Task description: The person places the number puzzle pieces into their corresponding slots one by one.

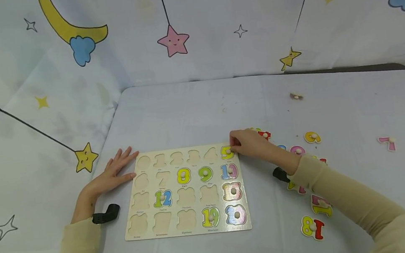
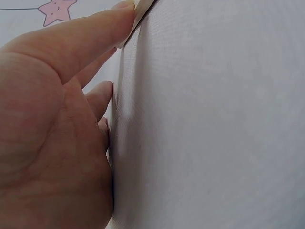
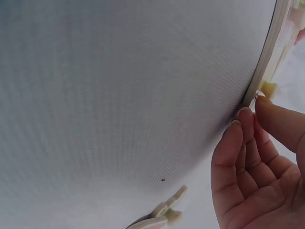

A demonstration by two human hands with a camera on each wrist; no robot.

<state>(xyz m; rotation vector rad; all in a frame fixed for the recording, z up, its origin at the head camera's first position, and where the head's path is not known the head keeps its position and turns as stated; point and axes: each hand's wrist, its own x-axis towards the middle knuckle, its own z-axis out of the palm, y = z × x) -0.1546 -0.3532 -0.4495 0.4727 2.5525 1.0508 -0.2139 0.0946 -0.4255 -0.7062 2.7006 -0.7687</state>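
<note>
I read "Nineteen" under the 19 piece on the board. Left hand spread, touching board's edge; right hand curled at yellow 5, hold unclear.

The board is showing smooth wood with a low sheen; its edge, in the right wrist view, is appearing as bare, uncoated wood. The numbers are carrying a glossy, paint-like coating on their faces, and those in the board's right column are reflecting light; their rims are showing plain wood. The knobs are presenting a smooth, wood-like finish. The sheet is appearing as matt cloth and, close up, is displaying a fine ribbed texture. The backdrop is showing matt printed fabric. The sleeves are displaying soft, matt cloth. The wrist housings are presenting dark, plastic-like surfaces.
</note>
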